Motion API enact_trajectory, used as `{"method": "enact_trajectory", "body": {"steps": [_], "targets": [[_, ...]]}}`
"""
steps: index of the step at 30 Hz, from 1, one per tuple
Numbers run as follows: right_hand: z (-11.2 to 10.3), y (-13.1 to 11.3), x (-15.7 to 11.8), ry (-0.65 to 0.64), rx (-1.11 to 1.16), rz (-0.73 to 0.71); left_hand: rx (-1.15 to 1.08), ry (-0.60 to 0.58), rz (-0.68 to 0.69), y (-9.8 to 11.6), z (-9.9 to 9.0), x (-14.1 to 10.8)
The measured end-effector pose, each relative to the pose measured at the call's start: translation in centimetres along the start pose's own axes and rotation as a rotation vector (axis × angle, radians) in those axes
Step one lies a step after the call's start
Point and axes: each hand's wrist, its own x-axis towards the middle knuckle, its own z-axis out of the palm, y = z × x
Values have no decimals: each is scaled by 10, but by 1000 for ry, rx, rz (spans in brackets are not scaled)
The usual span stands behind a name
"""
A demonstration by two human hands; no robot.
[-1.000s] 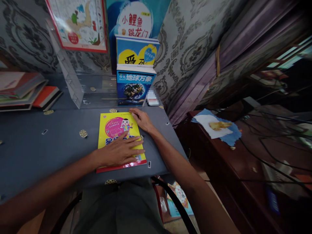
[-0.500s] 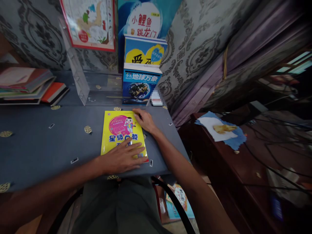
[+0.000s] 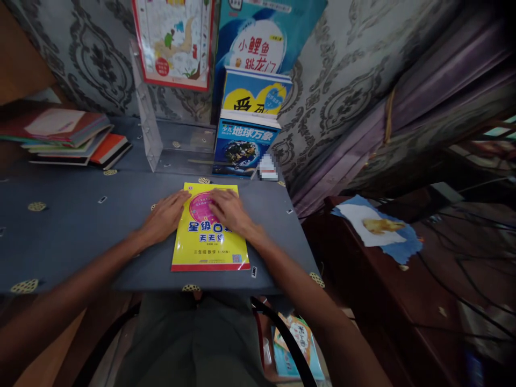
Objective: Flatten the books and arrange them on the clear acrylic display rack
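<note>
A yellow workbook point(image 3: 209, 251) with a red bottom strip lies closed and flat near the front edge of the desk. At its upper left edge rests my left hand point(image 3: 166, 216), fingers stretched forward and the tips touching the cover. My right hand point(image 3: 230, 210) lies over the upper right of the cover, fingers loosely bent and spread, hiding part of the picture and title. Neither hand grips the book.
Behind the workbook, a clear acrylic rack point(image 3: 150, 134) holds several upright books, including a blue earth book point(image 3: 242, 150). A book stack point(image 3: 60, 131) sits at the left. Right of the desk, a brown cabinet point(image 3: 363, 279) carries a blue cloth point(image 3: 403, 244) and cables.
My left hand has slid from the lower cover up to the left edge. My right hand has moved from the right edge onto the cover. The view has shifted slightly left.
</note>
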Motion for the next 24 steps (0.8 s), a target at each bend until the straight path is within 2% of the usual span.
{"method": "enact_trajectory", "body": {"steps": [4,7,10,17,20,24], "targets": [[14,-52,-2,-191,-21,-271,-42,-47,13,-20,1,0],[22,-75,-14,-225,-82,-293,-61,-33,39,-24,4,0],[26,-86,-31,-251,-101,-309,-58,-23,50,-25,6,-1],[15,-91,-65,-302,-39,-368,-31,-2,48,-26,8,-3],[7,-82,-72,-289,1,-288,-30,-5,55,-26,8,-3],[1,-56,-69,-243,33,-125,-23,-8,57,-25,7,-2]]}}
